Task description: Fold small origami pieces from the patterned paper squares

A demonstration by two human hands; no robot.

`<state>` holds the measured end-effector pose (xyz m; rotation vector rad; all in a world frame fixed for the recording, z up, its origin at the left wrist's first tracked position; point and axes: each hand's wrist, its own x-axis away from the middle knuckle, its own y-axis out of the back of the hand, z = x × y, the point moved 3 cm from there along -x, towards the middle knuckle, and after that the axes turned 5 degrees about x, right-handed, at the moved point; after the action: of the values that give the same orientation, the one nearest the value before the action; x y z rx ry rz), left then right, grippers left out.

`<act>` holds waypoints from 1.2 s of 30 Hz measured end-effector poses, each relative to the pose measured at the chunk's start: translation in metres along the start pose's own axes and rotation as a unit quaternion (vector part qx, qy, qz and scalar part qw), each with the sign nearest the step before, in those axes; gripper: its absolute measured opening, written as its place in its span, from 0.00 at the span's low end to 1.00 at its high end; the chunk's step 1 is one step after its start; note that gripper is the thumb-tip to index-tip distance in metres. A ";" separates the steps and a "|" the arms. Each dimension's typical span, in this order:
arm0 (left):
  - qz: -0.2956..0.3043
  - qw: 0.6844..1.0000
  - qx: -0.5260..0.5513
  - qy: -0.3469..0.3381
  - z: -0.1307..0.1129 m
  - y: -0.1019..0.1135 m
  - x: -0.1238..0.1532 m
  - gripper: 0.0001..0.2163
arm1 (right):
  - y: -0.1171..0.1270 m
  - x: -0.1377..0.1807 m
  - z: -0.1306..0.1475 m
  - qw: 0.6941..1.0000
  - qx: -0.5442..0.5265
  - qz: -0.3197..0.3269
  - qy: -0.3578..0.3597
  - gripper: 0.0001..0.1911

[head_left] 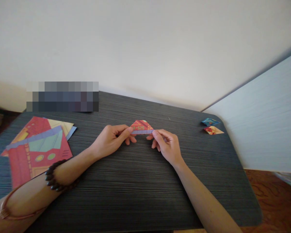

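Between my two hands is a small folded paper (pixel 142 127), red with a lilac strip along its near edge and some printed marks. It has a flat-topped shape, wider toward me. My left hand (pixel 116 136) pinches its left corner between thumb and index finger. At the opposite corner, my right hand (pixel 166 142) pinches it the same way. The other fingers of both hands curl loosely beneath. A beaded bracelet and a thin cord band circle my left forearm.
Several printed paper sheets (pixel 46 145) lie spread at the left of the dark table (pixel 126 194). Two folded paper pieces, one blue (pixel 210 122) and one red and cream (pixel 213 130), sit near the right edge. A pixelated patch covers something at the back left. A wall stands behind.
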<state>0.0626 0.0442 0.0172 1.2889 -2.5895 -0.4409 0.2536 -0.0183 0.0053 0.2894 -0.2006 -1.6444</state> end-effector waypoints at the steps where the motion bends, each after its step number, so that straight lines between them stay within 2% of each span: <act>1: -0.004 1.000 -0.008 0.002 0.001 0.000 0.000 0.18 | 0.000 0.000 0.001 1.000 0.007 0.007 0.004 0.13; 7: -0.017 1.000 -0.015 0.009 0.005 0.002 -0.002 0.17 | -0.003 0.003 -0.002 0.999 -0.034 0.027 0.007 0.11; 14: -0.010 1.000 -0.009 0.009 0.002 0.001 -0.001 0.17 | -0.001 0.001 -0.009 0.989 -0.144 0.010 -0.037 0.17; 20: -0.016 1.000 -0.010 0.013 0.000 0.002 -0.001 0.18 | -0.003 0.001 -0.003 0.993 -0.113 -0.012 -0.034 0.12; 31: -0.025 0.998 -0.060 0.005 0.001 0.000 0.000 0.18 | -0.002 0.001 -0.007 0.990 -0.108 -0.049 -0.076 0.14; 36: -0.041 0.996 -0.072 0.011 0.003 0.000 0.001 0.18 | -0.002 0.001 -0.005 0.990 -0.109 -0.049 -0.070 0.15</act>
<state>0.0613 0.0443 0.0140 1.3460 -2.4422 -0.6122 0.2532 -0.0191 0.0001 0.0179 -0.1125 -1.7687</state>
